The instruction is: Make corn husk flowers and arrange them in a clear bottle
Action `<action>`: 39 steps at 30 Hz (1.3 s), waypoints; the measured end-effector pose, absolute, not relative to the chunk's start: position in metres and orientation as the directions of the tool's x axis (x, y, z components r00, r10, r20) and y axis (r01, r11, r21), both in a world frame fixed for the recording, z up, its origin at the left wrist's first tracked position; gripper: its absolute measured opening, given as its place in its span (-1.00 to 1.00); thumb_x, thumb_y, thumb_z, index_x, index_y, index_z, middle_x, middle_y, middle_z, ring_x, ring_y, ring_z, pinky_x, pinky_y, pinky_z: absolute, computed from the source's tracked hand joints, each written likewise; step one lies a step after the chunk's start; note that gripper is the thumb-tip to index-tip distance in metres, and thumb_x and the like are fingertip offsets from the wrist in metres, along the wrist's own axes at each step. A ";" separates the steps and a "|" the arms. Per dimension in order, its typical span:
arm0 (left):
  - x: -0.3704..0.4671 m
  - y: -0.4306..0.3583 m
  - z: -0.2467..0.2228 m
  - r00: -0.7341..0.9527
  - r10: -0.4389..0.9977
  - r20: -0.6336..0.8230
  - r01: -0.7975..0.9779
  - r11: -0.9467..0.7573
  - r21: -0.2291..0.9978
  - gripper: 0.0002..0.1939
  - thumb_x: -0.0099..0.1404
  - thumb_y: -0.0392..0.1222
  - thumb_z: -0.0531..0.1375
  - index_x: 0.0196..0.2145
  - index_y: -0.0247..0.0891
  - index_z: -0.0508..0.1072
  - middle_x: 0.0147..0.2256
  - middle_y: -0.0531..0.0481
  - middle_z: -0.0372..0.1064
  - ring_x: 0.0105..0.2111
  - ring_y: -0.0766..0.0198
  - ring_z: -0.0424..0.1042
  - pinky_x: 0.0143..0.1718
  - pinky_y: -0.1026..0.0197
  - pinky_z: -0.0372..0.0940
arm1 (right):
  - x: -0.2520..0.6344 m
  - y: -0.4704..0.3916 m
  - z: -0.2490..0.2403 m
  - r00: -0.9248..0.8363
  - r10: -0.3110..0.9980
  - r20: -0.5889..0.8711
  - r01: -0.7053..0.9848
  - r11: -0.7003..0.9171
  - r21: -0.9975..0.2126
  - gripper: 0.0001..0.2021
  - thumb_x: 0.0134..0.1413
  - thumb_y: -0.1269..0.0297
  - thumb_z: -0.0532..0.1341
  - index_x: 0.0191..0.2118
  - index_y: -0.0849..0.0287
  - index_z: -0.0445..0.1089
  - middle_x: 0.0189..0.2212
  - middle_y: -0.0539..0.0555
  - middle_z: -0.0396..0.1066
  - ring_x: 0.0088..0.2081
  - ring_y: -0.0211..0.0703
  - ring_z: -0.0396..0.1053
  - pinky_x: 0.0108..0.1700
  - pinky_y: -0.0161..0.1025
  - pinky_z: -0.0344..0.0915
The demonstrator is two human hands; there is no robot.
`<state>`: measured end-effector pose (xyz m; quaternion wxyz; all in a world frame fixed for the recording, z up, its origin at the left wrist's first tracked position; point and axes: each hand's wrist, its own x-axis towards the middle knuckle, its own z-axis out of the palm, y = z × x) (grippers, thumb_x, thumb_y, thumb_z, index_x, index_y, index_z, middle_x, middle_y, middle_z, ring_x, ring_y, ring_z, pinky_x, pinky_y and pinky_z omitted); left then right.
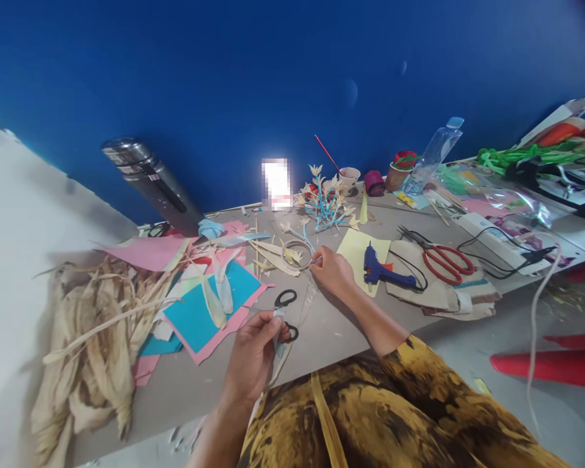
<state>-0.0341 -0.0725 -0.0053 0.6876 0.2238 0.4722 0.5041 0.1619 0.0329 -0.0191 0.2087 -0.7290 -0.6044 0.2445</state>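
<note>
While pinching tape roll in right hand, clasps black-handled scissors in left hand. May slip if slackened.

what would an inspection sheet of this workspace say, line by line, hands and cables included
Surface: grey table, crowded, small scraps on it.
Work things: ring-like roll; small pale piece; black-handled scissors; pale flowers on blue stems behind.
Clutter: dried husks, coloured sheets and dark flask to the left; glue gun, red-handled tool and plastic bottle to the right.
Left hand: pinches the pale piece, beside the scissors; whether it holds them is unclear.
Right hand: fingers at the roll's rim; grip unclear.
Cables: black cord looping by the glue gun; white cable hanging at right.
Surroundings: blue wall behind.
Other people: nothing seen.
</note>
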 end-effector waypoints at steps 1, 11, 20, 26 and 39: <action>-0.034 -0.072 -0.005 0.051 0.904 -0.424 -0.482 0.394 0.783 -0.70 -0.07 -0.16 0.51 -0.48 -0.28 0.50 -0.56 0.06 0.41 -0.49 0.32 0.40 -0.34 0.26 0.33 | 0.163 0.034 -0.019 0.158 0.982 -0.106 0.773 -0.189 -0.606 -0.78 0.08 0.33 0.20 -0.12 0.09 0.44 -0.32 0.01 0.59 -0.27 -0.11 0.48 -0.34 -0.29 0.12; -0.035 -0.070 -0.005 0.081 0.887 -0.454 -0.478 0.434 0.763 -0.69 -0.07 -0.11 0.52 -0.48 -0.29 0.51 -0.55 0.03 0.45 -0.45 0.28 0.45 -0.25 0.22 0.34 | 0.175 0.039 -0.007 0.149 0.983 -0.104 0.821 -0.181 -0.541 -0.81 0.17 0.21 0.16 -0.16 0.07 0.47 -0.27 0.05 0.58 -0.23 -0.05 0.47 -0.31 -0.25 0.12; -0.037 -0.076 -0.016 0.044 0.889 -0.456 -0.428 0.429 0.795 -0.71 -0.03 -0.12 0.50 -0.44 -0.29 0.51 -0.49 0.00 0.50 -0.38 0.23 0.51 -0.22 0.21 0.34 | 0.156 0.038 -0.008 0.155 0.979 -0.135 0.837 -0.203 -0.508 -0.81 0.13 0.34 0.16 -0.13 0.07 0.41 -0.28 0.04 0.58 -0.26 -0.08 0.47 -0.35 -0.27 0.08; -0.038 -0.076 -0.020 0.074 0.898 -0.434 -0.409 0.425 0.808 -0.75 0.04 -0.12 0.47 -0.43 -0.28 0.52 -0.47 0.01 0.50 -0.37 0.25 0.51 -0.20 0.23 0.33 | 0.154 0.026 -0.006 0.048 0.992 -0.120 0.826 -0.107 -0.554 -0.84 0.05 0.15 0.29 -0.26 0.07 0.45 -0.35 -0.01 0.56 -0.32 -0.13 0.43 -0.35 -0.28 0.05; -0.038 -0.072 -0.002 0.093 0.881 -0.464 -0.457 0.452 0.766 -0.71 -0.05 -0.10 0.50 -0.47 -0.29 0.53 -0.57 0.01 0.44 -0.48 0.29 0.41 -0.35 0.26 0.26 | 0.180 0.000 -0.003 0.009 0.998 -0.061 0.320 -0.060 -0.945 -0.82 0.01 0.18 0.29 -0.36 0.20 0.51 -0.57 -0.06 0.37 -0.53 -0.28 0.24 -0.46 -0.33 0.15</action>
